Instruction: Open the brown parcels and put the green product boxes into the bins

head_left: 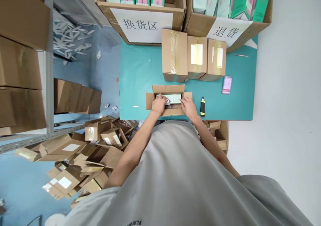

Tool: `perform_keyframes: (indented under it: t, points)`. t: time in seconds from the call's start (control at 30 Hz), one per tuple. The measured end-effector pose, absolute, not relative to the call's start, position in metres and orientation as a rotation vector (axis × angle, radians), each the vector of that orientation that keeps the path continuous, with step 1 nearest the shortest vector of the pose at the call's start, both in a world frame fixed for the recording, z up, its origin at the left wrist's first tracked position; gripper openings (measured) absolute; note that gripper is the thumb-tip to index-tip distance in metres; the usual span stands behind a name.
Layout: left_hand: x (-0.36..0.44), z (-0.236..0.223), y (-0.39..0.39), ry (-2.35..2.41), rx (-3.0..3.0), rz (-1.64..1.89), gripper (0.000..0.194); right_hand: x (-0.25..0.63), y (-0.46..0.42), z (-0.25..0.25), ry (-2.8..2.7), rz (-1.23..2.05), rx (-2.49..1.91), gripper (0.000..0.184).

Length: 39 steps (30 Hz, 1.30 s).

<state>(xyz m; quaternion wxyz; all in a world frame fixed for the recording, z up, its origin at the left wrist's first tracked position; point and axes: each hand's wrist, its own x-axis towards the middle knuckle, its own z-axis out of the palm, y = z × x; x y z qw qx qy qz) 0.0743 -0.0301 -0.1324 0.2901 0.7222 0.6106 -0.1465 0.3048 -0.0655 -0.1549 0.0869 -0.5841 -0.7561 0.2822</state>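
Left hand (pixel 157 104): bent down into the open box (pixel 168 88), over the left end of the slim carton (pixel 175 98); its fingertips are mostly hidden, so whether it grips cannot be told.
Right hand (pixel 189 107): fingertips drawn together at the carton's right end; whether they pinch it is unclear.
Slim carton: lies inside the open box, pale green, smooth and oblong; its print is too small to read.
Open box: brown cardboard, flaps spread, some dark and pale bits inside hard to make out.
Knife (pixel 202 107): right of the open box, with a yellow and black handle.
Pink rectangle (pixel 227 85): right of the open box, beyond the knife, its surface pixelated.
Table (pixel 140 68): under the open box, smooth, green.
Taped boxes (pixel 175 55): three behind the open box, squarish, under shiny tape.
Large boxes (pixel 105 10): farther behind the open box, bearing white sheets, their tops cut off.
Loose boxes (pixel 66 149): on the floor left of the open box, heaped, partly hidden by the left arm.
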Motion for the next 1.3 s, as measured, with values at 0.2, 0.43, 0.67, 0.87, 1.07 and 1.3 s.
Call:
perform_keyframes:
  t: [0.2, 0.43, 0.67, 0.87, 1.07, 1.3]
  points:
    - [0.058, -0.129, -0.040, 1.482, 1.889, -0.147, 0.046, 0.292, -0.067, -0.148, -2.309, 0.870, -1.744, 0.043]
    - [0.056, -0.135, -0.038, 1.194, 1.748, -0.063, 0.034, 0.267, -0.037, -0.139, -2.620, 0.815, -1.858, 0.045]
    - [0.074, -0.137, -0.030, 1.602, 1.842, -0.214, 0.053, 0.239, -0.014, -0.152, -2.789, 0.627, -2.063, 0.053]
    - [0.080, -0.148, -0.026, 1.713, 1.839, -0.299, 0.055, 0.231, -0.019, -0.166, -2.659, 0.590, -2.236, 0.051]
    - [0.086, -0.154, -0.029, 1.737, 1.826, -0.187, 0.052, 0.235, -0.027, -0.174, -2.506, 0.689, -2.132, 0.044]
    - [0.074, -0.143, -0.036, 1.778, 1.859, -0.048, 0.051, 0.255, -0.032, -0.158, -2.574, 0.550, -1.881, 0.054]
